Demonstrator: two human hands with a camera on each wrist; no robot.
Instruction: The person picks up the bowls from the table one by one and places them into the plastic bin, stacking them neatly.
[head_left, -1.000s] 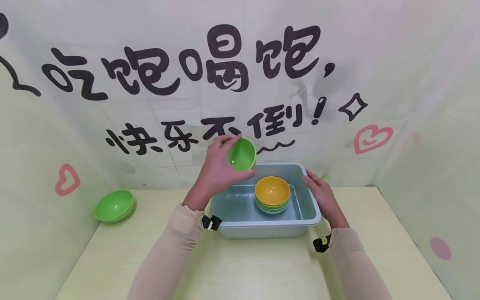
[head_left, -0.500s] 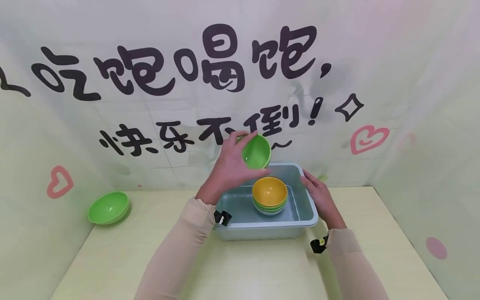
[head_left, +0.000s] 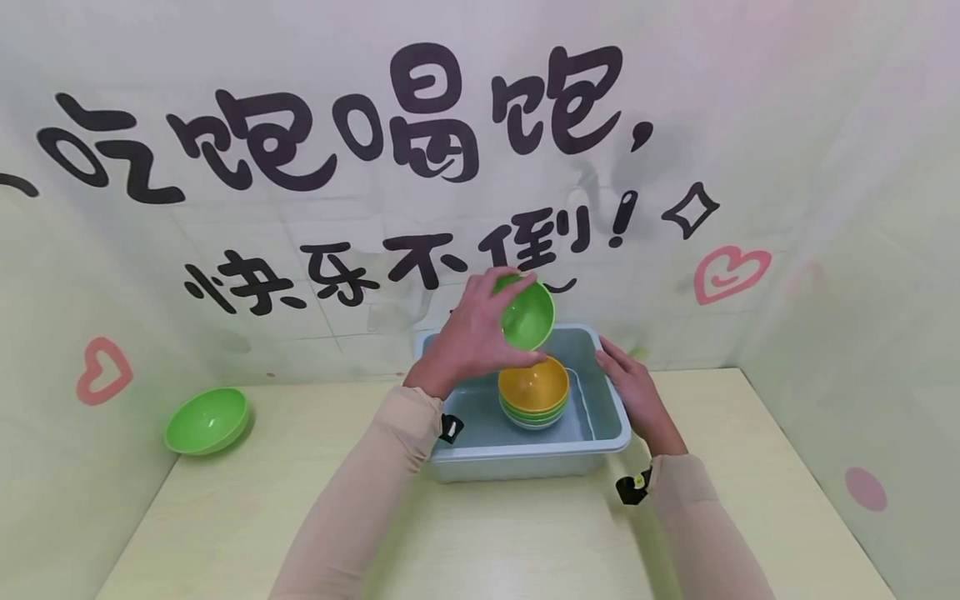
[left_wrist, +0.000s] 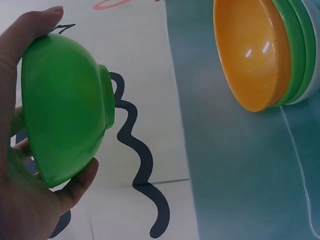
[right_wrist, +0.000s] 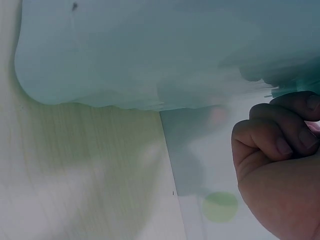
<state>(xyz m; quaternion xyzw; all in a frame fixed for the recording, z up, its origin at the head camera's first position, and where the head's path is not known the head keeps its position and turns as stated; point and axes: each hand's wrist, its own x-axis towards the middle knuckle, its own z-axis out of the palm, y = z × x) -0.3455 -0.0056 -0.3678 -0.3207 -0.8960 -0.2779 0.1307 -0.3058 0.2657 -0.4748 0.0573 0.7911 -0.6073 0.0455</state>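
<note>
My left hand (head_left: pixel 480 329) grips a small green bowl (head_left: pixel 529 315) by its rim, tilted on its side above the blue plastic basin (head_left: pixel 525 451). The left wrist view shows that green bowl (left_wrist: pixel 67 107) with its foot facing right, a thumb and fingertips at opposite edges. Inside the basin stands a stack of bowls, an orange bowl (head_left: pixel 534 387) on top, green ones and a whitish one below. At the basin's right rim, my right hand (head_left: pixel 637 390) holds on; the right wrist view shows its curled fingers (right_wrist: pixel 265 137) beside the basin's outer wall (right_wrist: pixel 125 55).
A wider green bowl (head_left: pixel 207 422) sits at the left on the pale wooden table (head_left: pixel 315 467), near the left wall. Behind the basin rises a white curtain-like backdrop (head_left: pixel 360 208) with black lettering.
My left hand has carried the green bowl to the right, over the stack, then slightly lower. The right hand stays on the basin's rim. The view has turned a little.
</note>
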